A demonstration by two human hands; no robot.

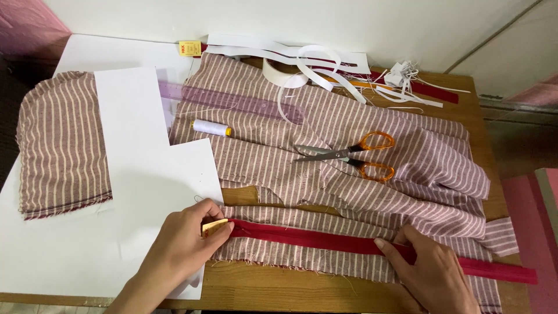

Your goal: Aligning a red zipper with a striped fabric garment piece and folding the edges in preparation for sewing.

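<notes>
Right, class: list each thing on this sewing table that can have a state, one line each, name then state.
scissors: blades open, lying on the striped fabric
red zipper: lying flat along a striped fabric strip
left hand: pressing a small tan piece at the zipper's end
right hand: pressing down on the zipper
thread spool: on its side
tape roll: partly unwound
clear ruler: flat, on the fabric

Small yellow square packet (190, 48), perhaps a red-marked label, at the table's far edge.
</notes>
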